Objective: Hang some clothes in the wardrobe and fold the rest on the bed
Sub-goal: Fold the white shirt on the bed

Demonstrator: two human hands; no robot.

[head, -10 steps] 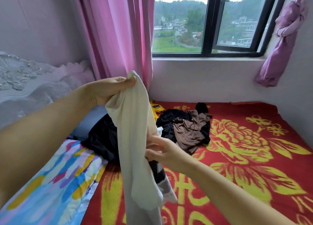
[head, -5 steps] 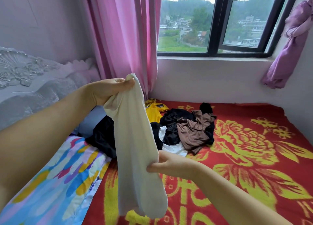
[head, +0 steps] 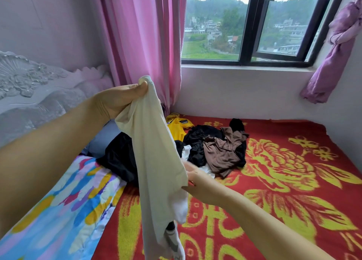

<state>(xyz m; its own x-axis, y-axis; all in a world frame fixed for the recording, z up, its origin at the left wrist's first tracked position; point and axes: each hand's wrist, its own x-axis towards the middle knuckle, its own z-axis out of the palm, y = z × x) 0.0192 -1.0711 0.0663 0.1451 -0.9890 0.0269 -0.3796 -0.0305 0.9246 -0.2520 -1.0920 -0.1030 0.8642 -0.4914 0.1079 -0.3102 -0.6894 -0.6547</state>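
Observation:
A cream garment [head: 156, 161] hangs in front of me over the bed [head: 293, 181]. My left hand [head: 117, 101] pinches its top end, raised near the pink curtain. My right hand [head: 197, 181] reaches in from the right and its fingers are hidden behind the garment's lower edge, apparently gripping the cloth there. Behind it a pile of clothes lies on the red and yellow blanket: a brown piece [head: 223, 154], black pieces [head: 201, 138], a yellow one [head: 176, 126] and a bit of white.
A multicoloured quilt [head: 58, 210] and a blue pillow [head: 101, 138] lie at the left by the carved headboard [head: 29, 87]. A pink curtain [head: 145, 44] hangs ahead, a window [head: 254, 24] behind the bed, a tied purple curtain [head: 333, 54] at right.
The garment's lower part has dropped lower again and more cloth hangs down. My right hand has shifted right and now sits at the garment's right edge. My left hand stays raised.

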